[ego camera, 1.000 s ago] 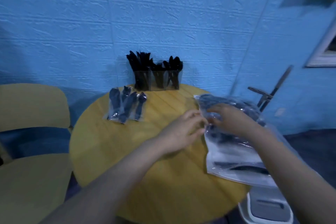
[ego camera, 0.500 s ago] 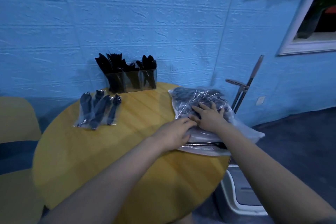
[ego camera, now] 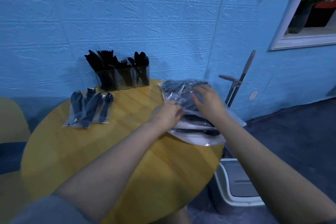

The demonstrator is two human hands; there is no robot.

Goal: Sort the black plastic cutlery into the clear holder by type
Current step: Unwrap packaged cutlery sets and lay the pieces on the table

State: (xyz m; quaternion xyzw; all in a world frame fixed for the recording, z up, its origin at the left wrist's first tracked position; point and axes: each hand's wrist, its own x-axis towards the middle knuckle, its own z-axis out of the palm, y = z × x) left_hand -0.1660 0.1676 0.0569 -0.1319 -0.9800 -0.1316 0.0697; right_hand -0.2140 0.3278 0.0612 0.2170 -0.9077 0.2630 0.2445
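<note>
Clear holder [ego camera: 125,78] upright, cutlery [ego camera: 116,62] inside, seemingly sorted.

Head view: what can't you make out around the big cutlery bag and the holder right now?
- Large bag: cutlery types inside, blurred by crinkled plastic, covered by both hands.
- Left hand: fingers' hold, curled out of sight.
- Clear holder: piece counts, too small and dark.
- White bin: partly hidden by the right arm.
</note>
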